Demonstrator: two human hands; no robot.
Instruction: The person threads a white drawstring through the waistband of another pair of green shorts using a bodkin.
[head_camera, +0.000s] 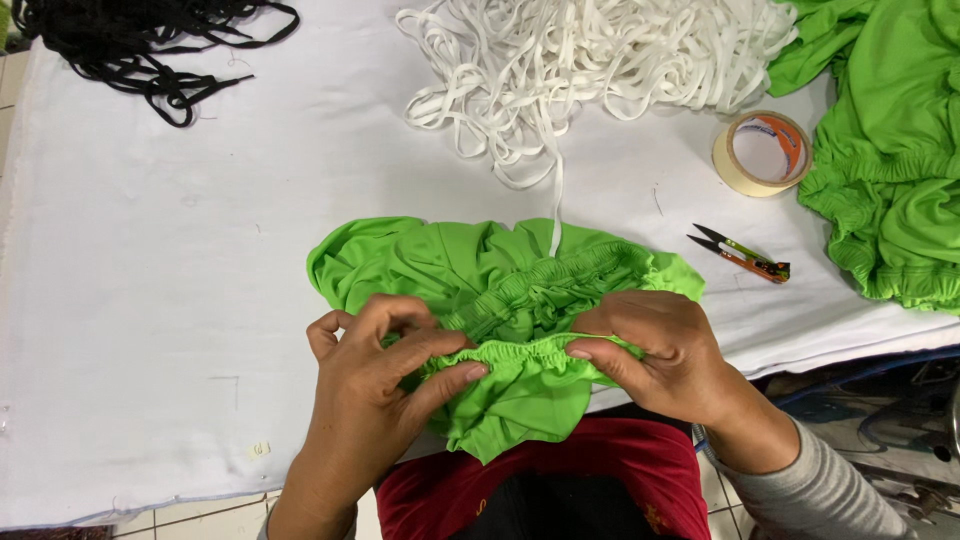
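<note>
Both hands pinching gathered waistband of green garment at table's near edge.
Left hand (375, 375) and right hand (655, 350) closed on the elastic band (520, 352) of the green garment (470, 265), fingers curled tight. Beyond: snips (742, 255), tape roll (762, 152), more green fabric (890, 170) right; white elastic pile (590, 60), black cord (140, 45) far on the white table (150, 300).
</note>
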